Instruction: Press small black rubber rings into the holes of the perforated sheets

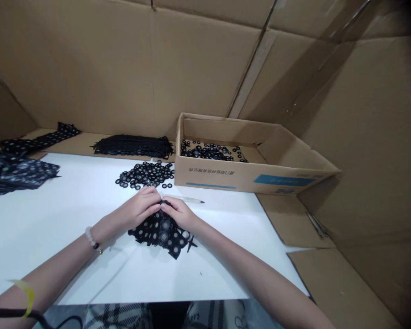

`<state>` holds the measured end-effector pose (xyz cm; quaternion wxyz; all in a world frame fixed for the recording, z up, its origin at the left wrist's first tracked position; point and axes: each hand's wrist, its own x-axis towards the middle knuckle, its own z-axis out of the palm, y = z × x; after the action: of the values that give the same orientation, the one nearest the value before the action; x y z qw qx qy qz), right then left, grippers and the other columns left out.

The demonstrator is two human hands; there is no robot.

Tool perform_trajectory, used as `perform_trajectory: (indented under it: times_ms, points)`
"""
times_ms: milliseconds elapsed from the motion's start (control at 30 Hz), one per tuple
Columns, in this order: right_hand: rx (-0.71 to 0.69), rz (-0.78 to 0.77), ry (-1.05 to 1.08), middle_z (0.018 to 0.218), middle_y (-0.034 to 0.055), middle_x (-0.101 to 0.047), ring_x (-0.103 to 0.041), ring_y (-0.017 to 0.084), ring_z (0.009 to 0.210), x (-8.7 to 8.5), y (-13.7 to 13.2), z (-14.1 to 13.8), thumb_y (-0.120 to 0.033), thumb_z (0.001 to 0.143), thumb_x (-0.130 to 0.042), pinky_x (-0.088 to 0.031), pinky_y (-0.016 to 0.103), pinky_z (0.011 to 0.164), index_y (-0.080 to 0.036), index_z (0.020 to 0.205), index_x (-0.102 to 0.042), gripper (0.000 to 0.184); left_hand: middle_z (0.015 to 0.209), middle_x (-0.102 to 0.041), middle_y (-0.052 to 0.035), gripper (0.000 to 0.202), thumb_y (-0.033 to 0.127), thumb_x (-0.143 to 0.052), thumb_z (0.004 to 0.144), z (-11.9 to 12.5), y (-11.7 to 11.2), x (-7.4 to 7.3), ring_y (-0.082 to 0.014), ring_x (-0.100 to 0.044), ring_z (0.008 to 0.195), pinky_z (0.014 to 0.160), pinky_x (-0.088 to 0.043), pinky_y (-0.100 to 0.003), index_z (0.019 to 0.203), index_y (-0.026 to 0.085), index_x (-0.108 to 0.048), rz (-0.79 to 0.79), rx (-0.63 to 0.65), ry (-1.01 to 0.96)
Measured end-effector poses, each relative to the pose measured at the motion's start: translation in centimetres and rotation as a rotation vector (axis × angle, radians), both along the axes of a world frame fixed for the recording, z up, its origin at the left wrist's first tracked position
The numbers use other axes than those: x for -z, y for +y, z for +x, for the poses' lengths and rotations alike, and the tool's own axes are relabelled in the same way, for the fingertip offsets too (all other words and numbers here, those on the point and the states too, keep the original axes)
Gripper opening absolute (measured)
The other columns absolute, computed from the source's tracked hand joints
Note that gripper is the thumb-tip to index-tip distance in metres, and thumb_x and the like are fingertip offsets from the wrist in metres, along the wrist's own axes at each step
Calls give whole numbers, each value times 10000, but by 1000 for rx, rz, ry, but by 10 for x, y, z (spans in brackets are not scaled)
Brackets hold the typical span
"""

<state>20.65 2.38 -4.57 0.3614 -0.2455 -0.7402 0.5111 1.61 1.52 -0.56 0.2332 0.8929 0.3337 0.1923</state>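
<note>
A black sheet with rows of round holes (pixel 157 232) lies on the white table before me, its lower edge ragged and pointed. My left hand (pixel 145 203) closes on its upper left part, with thumb and fingers bent. From the other side, my right hand (pixel 178 212) grips the upper edge, its thumb close to the left thumb. The fingertips hide what is pinched between them. Two round pieces (pixel 165 230) sit along the middle of the sheet. A small black cross-shaped scrap (pixel 192 244) is at its right. Just beyond my hands is a pile of black rings (pixel 145 173).
A white pen (pixel 188 199) lies behind my right hand. The open cardboard box (pixel 219 176) at the back right contains many black rings (pixel 208 151). Stacked black strips (pixel 133 146) lie at the back, dotted black sheets (pixel 20 169) at left. Cardboard walls (pixel 205 59) surround the table.
</note>
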Motion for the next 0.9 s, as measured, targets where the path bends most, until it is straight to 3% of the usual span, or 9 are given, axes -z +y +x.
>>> perform_trajectory:
  times_ms: [200, 433, 533, 633, 700, 767, 833, 900]
  points:
    - [-22, -16, 25, 721, -6, -492, -468, 141, 711, 0, -1, -1, -395, 922, -430, -378, 259, 711, -191, 742, -474, 276, 867, -501, -45, 293, 335, -262, 989, 2, -2, -4, -214, -423, 884, 836, -353, -338, 886, 188, -493, -37, 39, -41]
    - [-32, -32, 41, 699, -13, -472, -458, 136, 688, -2, -3, 0, -450, 916, -431, -375, 258, 690, -192, 728, -463, 320, 833, -483, -41, 325, 361, -242, 987, 4, -6, -11, -204, -438, 856, 831, -377, -321, 801, 190, -446, -115, 33, -68]
    - [-6, -58, 52, 697, -17, -457, -444, 134, 687, -4, -3, 1, -479, 908, -433, -374, 257, 687, -193, 740, -456, 332, 837, -489, -38, 350, 399, -240, 982, 3, -5, -9, -202, -447, 855, 832, -383, -325, 796, 193, -453, -130, -54, -109]
    - [39, -105, 61, 697, -19, -460, -443, 135, 688, -4, -3, 2, -518, 887, -445, -378, 259, 688, -195, 754, -455, 350, 984, -531, -45, 331, 409, -230, 980, 0, -2, -8, -205, -468, 954, 891, -373, -329, 958, 206, -490, -178, -209, -205]
    - [53, -116, 66, 691, -18, -473, -453, 136, 683, -3, -2, 2, -507, 883, -456, -383, 263, 698, -194, 746, -465, 342, 1049, -552, -39, 323, 426, -263, 970, -1, 1, -7, -209, -479, 998, 903, -375, -318, 1025, 217, -503, -240, -230, -220]
    - [72, -108, 70, 683, -17, -490, -467, 138, 681, -1, -1, 2, -461, 886, -472, -387, 267, 709, -193, 726, -481, 312, 914, -582, -19, 347, 457, -319, 949, -2, 4, -6, -200, -512, 883, 807, -405, -289, 888, 197, -541, -311, -202, -177]
    - [96, -114, 66, 672, -16, -509, -485, 142, 679, 0, 1, 2, -402, 878, -495, -391, 269, 713, -190, 696, -495, 279, 711, -530, 9, 403, 482, -360, 929, -2, 8, -4, -168, -487, 705, 665, -389, -260, 703, 179, -500, -346, -183, -141]
    - [106, -158, 65, 664, -17, -532, -505, 145, 675, 1, 3, 2, -348, 849, -528, -400, 268, 706, -189, 696, -516, 222, 632, -467, 27, 424, 481, -383, 921, -3, 10, -1, -143, -444, 625, 597, -349, -246, 640, 173, -457, -344, -180, -128]
